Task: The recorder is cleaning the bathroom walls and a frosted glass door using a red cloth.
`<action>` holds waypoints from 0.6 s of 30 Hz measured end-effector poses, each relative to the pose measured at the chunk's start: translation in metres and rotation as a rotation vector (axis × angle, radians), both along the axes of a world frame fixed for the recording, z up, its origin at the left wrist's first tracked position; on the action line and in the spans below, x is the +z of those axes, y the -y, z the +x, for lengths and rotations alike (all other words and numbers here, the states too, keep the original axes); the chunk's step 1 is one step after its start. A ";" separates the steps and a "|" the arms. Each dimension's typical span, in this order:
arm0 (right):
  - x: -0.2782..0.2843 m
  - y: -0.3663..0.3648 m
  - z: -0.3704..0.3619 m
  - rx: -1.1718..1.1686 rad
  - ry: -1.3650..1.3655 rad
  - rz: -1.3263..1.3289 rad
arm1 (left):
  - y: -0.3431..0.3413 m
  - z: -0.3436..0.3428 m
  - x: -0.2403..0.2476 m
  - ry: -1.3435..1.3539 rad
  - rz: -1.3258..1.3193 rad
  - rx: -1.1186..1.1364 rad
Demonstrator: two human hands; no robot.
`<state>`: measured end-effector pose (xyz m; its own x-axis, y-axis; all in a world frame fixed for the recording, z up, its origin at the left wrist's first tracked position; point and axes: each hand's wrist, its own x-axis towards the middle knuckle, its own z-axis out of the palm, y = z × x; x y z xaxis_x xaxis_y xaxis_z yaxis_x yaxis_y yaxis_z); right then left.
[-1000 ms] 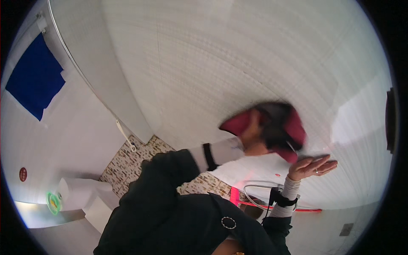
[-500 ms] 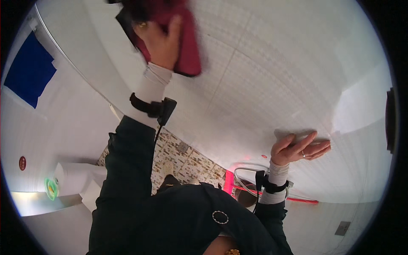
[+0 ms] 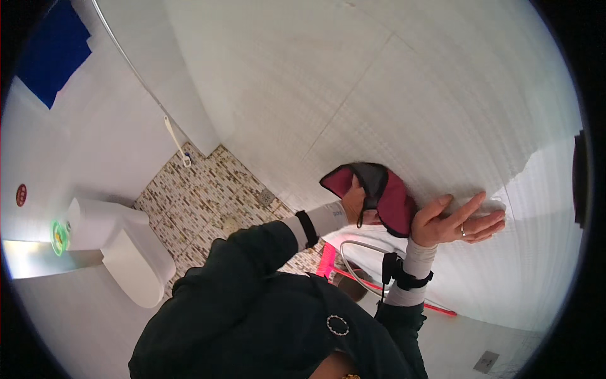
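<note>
A dark red and grey cloth (image 3: pixel 396 201) with black edging lies folded against the white wall (image 3: pixel 303 88). My left hand (image 3: pixel 355 201) is closed on it, its fingers partly hidden by the folds and a small dark loop hanging by them. Just to the right, my right hand (image 3: pixel 453 224) rests on the wall with its fingers apart and a ring on one of them. The cloth's right edge comes close to the right thumb.
A white toilet (image 3: pixel 136 265) stands at the left, with a white long-handled brush (image 3: pixel 173 140) beyond it. Below my arms are a pink broom (image 3: pixel 326 259), a dark bucket (image 3: pixel 349 287) and a grey hose (image 3: pixel 344 252). Patterned floor tiles (image 3: pixel 208 196) surround a drain (image 3: pixel 266 198).
My left hand has swept the cloth from the upper left down and right, close to my right hand. The cloth has folded over. My right hand stays spread on the wall; the view has shifted slightly.
</note>
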<state>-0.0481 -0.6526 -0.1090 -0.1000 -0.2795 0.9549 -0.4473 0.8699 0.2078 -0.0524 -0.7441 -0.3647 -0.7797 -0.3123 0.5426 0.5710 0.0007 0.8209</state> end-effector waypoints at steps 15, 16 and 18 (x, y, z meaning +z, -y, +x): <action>-0.005 -0.006 -0.007 -0.021 -0.080 0.056 | 0.229 0.039 0.027 0.228 -0.029 1.203; -0.005 -0.007 -0.008 -0.018 -0.082 0.057 | 0.188 0.046 0.010 0.300 -0.048 1.141; -0.004 -0.006 -0.008 -0.012 -0.079 0.060 | 0.106 0.061 -0.014 0.390 -0.088 0.958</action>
<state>-0.0560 -0.6461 -0.1131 -0.0291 -0.3356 0.9416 -0.4168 0.8603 0.2937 0.0089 -0.8503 -0.3785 -0.3517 -0.8654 0.3569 -0.0058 0.3832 0.9236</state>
